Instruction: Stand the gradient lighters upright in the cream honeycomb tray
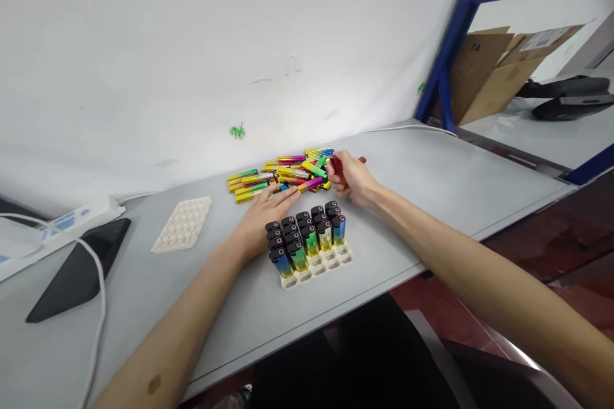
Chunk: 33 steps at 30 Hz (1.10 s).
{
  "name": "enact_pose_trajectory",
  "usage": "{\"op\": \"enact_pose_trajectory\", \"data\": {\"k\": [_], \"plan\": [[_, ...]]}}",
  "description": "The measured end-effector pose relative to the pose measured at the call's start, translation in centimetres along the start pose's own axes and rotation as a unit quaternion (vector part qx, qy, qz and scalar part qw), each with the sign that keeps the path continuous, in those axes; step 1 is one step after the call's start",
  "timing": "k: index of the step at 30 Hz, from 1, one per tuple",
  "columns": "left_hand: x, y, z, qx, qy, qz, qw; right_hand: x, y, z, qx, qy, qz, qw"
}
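My right hand (354, 176) is closed around a red lighter (337, 167) at the right end of a heap of shiny multicoloured lighters (292, 174). At the heap's front edge lies my left hand (268, 209), palm down with fingers stretched out. Its fingertips reach a purple and orange lighter (311, 185); whether they press on it I cannot tell. Nearer to me, a cream tray (316, 273) holds several upright lighters (311, 239) with black tops. The tray's front and right slots hold none. My left wrist is close to its left side.
A second cream tray (185, 225) lies on the grey table (432, 179) at the left. Beyond it are a black phone-like slab (79, 268), a white power strip (67, 230) and a loose white cable (102, 294). A blue frame (444, 45) and cardboard boxes (503, 70) stand at right.
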<state>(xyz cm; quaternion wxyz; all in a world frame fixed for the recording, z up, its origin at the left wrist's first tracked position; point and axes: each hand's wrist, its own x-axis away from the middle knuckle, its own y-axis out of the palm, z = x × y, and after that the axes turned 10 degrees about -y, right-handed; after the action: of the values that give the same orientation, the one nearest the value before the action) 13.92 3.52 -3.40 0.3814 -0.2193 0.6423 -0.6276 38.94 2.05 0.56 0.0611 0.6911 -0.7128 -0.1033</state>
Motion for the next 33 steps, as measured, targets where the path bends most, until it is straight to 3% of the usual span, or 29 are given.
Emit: {"op": "enact_pose_trajectory", "data": {"k": [4, 8, 11, 18, 25, 29, 33], "plan": [[0.3, -0.2, 0.2, -0.006, -0.004, 0.035, 0.999, 0.1, 0.1, 0.0, -0.002, 0.005, -0.016, 1.000], [0.4, -0.6, 0.6, -0.003, 0.001, 0.060, 0.998, 0.2, 0.1, 0.0, 0.011, -0.001, 0.012, 1.000], [0.4, -1.0, 0.9, 0.004, -0.008, 0.055, 0.998, 0.3, 0.2, 0.0, 0.019, -0.008, 0.031, 0.999], [0.4, -2.0, 1.0, 0.003, -0.038, 0.032, 0.999, 0.3, 0.0, 0.2, 0.022, -0.013, 0.013, 1.000], [0.6, -2.1, 1.2, 0.003, -0.050, 0.019, 0.999, 0.2, 0.2, 0.1, 0.012, -0.039, 0.058, 0.997], [0.6, -1.8, 1.1, 0.013, -0.074, 0.029, 0.997, 0.3, 0.0, 0.6, 0.096, -0.114, 0.040, 0.988], [0.5, -1.4, 0.9, 0.012, -0.078, 0.046, 0.996, 1.7, -0.9, 0.3, 0.231, -0.221, -0.008, 0.947]]}}
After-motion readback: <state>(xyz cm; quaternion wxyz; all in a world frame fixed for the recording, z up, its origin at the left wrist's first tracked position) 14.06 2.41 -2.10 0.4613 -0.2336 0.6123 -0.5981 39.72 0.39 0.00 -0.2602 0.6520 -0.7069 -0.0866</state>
